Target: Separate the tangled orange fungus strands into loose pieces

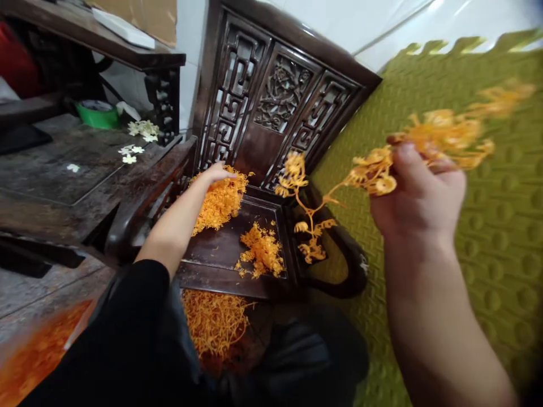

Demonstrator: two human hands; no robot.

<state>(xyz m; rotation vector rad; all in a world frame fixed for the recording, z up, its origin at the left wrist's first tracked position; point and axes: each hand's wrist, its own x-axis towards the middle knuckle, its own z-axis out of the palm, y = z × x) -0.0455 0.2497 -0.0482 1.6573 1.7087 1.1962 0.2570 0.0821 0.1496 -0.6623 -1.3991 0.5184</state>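
Observation:
My right hand (419, 186) is raised at the right, closed round an orange plastic flower spray (369, 169). Its thin branching stem hangs out to the left with small flower heads, while more orange blossoms stick out past the fingers to the right. On the dark carved wooden chair (216, 257), my left hand (214, 172) reaches to the larger heap of orange plastic flowers (218, 200) at the back left of the seat. Its fingers are mostly hidden there, so I cannot see what they hold. A smaller heap of orange flowers (262, 250) lies at the seat's right.
Below the seat edge is a mass of orange stems (216, 322). Orange material (38, 356) shows blurred at lower left. A wooden table (55, 175) at the left bears a green tape roll (98, 113) and pale flowers (143, 130). An olive foam mat (500, 226) covers the right side.

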